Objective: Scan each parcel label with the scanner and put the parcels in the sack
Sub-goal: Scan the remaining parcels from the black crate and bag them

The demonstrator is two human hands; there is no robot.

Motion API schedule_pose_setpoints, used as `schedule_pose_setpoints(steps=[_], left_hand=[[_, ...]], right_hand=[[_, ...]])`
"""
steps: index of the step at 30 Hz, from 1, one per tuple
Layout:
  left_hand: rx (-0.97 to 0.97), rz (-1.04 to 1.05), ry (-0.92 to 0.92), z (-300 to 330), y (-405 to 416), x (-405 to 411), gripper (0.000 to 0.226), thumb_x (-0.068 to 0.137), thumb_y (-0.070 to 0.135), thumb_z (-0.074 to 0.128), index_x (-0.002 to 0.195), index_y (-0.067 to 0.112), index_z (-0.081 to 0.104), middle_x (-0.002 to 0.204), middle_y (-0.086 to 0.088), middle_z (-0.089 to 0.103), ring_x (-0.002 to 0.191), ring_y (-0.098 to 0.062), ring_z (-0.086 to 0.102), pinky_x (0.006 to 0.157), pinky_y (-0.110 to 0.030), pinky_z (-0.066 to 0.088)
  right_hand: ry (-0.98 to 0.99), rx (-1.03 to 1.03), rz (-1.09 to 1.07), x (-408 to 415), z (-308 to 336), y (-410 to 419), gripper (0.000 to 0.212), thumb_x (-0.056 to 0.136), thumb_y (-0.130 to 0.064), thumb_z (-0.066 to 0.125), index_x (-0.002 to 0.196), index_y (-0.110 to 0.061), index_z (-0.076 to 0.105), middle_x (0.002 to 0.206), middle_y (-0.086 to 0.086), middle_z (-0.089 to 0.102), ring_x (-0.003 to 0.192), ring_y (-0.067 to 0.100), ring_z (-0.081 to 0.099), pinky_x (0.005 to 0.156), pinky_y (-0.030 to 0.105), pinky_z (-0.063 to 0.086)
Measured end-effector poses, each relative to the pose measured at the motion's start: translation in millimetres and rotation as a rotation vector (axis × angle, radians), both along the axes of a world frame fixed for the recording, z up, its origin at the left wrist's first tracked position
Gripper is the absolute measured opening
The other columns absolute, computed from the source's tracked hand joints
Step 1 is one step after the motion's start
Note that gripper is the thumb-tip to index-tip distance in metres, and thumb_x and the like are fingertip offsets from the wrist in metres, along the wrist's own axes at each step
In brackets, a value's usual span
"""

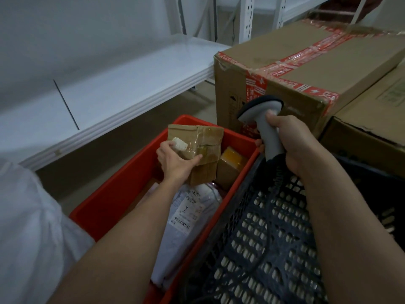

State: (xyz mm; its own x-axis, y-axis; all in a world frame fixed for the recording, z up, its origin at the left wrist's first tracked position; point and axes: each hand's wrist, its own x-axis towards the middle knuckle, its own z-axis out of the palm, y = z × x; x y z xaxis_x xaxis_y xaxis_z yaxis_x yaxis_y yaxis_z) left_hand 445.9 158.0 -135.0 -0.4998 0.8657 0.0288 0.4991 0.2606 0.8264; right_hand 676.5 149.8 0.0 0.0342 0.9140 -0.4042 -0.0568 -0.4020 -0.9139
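My left hand [175,160] grips a small taped cardboard parcel [206,145] and holds it above the red crate [114,194]. A crumpled white scrap sticks to the parcel by my fingers. My right hand [291,143] grips the grey handle of a barcode scanner [263,115], whose dark head points left toward the parcel. In the crate lie a white plastic mailer bag with a barcode label [190,216] and a brown box with yellow tape [232,163]. No sack is in view.
A black perforated plastic crate [263,249] stands right of the red one, with the scanner cable over it. A large cardboard box with red tape [306,69] stands behind, and another box [372,128] to its right. A white shelf [109,88] runs along the left.
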Motion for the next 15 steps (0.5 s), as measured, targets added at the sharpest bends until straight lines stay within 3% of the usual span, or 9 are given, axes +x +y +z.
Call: schedule_pose_setpoints(steps=[2, 4, 7, 9, 11, 13, 15], left_hand=[[-0.007, 0.012, -0.166, 4.8, -0.1, 3.0, 0.116, 0.061, 0.045, 0.088, 0.147, 0.027, 0.013, 0.149, -0.004, 0.018, 0.139, -0.024, 0.025, 0.113, -0.046, 0.032], [-0.065, 0.034, -0.276, 7.6, 6.1, 3.6, 0.136, 0.058, 0.052, 0.087, 0.153, 0.03, -0.008, 0.16, -0.002, 0.004, 0.146, -0.027, 0.017, 0.115, -0.051, 0.027], [-0.152, -0.003, -0.473, 8.0, 14.6, 5.2, 0.154, 0.043, 0.06, 0.09, 0.149, 0.037, -0.018, 0.161, -0.006, 0.015, 0.141, -0.029, 0.033, 0.111, -0.053, 0.034], [-0.123, -0.008, -0.558, 3.0, 17.7, 7.7, 0.144, 0.051, 0.047, 0.092, 0.15, 0.039, -0.012, 0.157, -0.006, 0.026, 0.137, -0.028, 0.039, 0.109, -0.053, 0.038], [-0.049, 0.094, -0.554, -2.8, 23.6, 5.3, 0.121, 0.066, 0.038, 0.087, 0.153, 0.033, 0.003, 0.154, -0.004, 0.029, 0.135, -0.027, 0.04, 0.106, -0.052, 0.041], [-0.047, 0.18, -0.505, -9.2, 31.6, -1.9, 0.088, 0.077, 0.051, 0.073, 0.15, 0.026, 0.029, 0.147, -0.001, 0.032, 0.129, -0.027, 0.045, 0.102, -0.05, 0.046], [-0.081, 0.253, -0.52, -16.2, 37.1, -10.3, 0.059, 0.084, 0.063, 0.056, 0.13, 0.026, 0.059, 0.136, 0.0, 0.039, 0.116, -0.026, 0.054, 0.098, -0.044, 0.049]], right_hand=[[-0.017, 0.01, 0.002, 2.1, 1.1, -0.1, 0.041, 0.102, -0.041, 0.047, 0.127, -0.008, 0.05, 0.097, 0.011, 0.064, 0.068, 0.019, 0.062, 0.067, 0.034, 0.05], [-0.015, 0.007, -0.003, 3.7, 1.6, 0.1, 0.042, 0.101, -0.041, 0.047, 0.126, -0.007, 0.052, 0.095, 0.011, 0.064, 0.068, 0.019, 0.062, 0.068, 0.034, 0.051], [0.009, -0.007, -0.004, 4.0, 1.0, 0.0, 0.04, 0.101, -0.041, 0.048, 0.123, -0.007, 0.053, 0.093, 0.011, 0.063, 0.066, 0.018, 0.061, 0.067, 0.033, 0.05], [0.023, -0.02, -0.003, 3.9, -0.1, -0.6, 0.037, 0.101, -0.041, 0.048, 0.117, -0.008, 0.053, 0.09, 0.011, 0.062, 0.064, 0.018, 0.06, 0.064, 0.032, 0.05], [0.022, -0.026, 0.003, 4.2, -2.5, -0.8, 0.033, 0.102, -0.04, 0.047, 0.114, -0.01, 0.052, 0.084, 0.01, 0.061, 0.061, 0.018, 0.058, 0.064, 0.032, 0.048], [0.022, -0.034, 0.01, 6.4, -7.5, 1.2, 0.034, 0.102, -0.04, 0.047, 0.118, -0.01, 0.051, 0.08, 0.009, 0.06, 0.06, 0.018, 0.057, 0.062, 0.033, 0.047], [0.022, -0.057, 0.02, 9.4, -13.9, 5.1, 0.04, 0.102, -0.041, 0.046, 0.124, -0.008, 0.05, 0.079, 0.009, 0.059, 0.06, 0.018, 0.056, 0.06, 0.033, 0.047]])
